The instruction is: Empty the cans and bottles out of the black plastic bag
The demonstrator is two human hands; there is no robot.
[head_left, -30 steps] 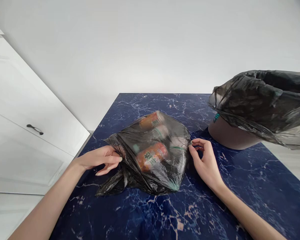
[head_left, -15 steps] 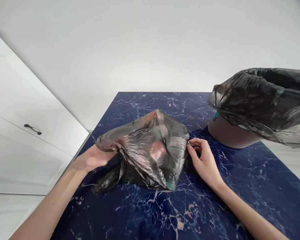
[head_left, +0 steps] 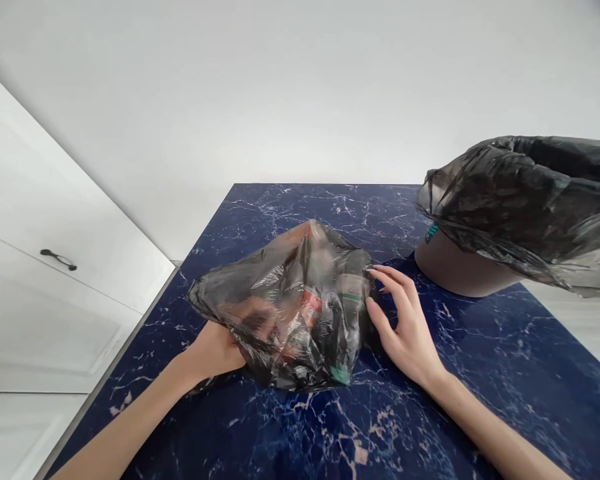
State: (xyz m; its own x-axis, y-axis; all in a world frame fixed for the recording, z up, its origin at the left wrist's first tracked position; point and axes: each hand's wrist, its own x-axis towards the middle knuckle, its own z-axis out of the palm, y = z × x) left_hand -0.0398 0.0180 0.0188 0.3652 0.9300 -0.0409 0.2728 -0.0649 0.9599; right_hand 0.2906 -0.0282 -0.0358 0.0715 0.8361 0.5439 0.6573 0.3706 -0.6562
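Note:
On the table lies a dark, see-through plastic bag (head_left: 280,267) with several objects inside. Something red and white (head_left: 311,301) and a pale cylindrical thing with a green stripe (head_left: 354,287) show through its film; their kinds are unclear. My left hand (head_left: 217,353) reaches into the bag's mouth from the left, its fingers blurred behind the plastic. Whether they grip anything cannot be seen. At the bag's right side, my right hand (head_left: 403,320) has its fingers apart, with the fingertips and thumb against or very close to the film.
A brownish bin (head_left: 460,267) lined with a black bag (head_left: 540,200) stands at the table's right side. The blue marble-patterned table (head_left: 310,433) meets a white wall (head_left: 300,93) behind. On the left is a white cabinet (head_left: 45,313) with a dark handle (head_left: 59,259).
My left hand has moved right, from under the bag's edge to inside its mouth. My right hand's fingers have spread from a pinch at the bag's side. The bag has slumped slightly.

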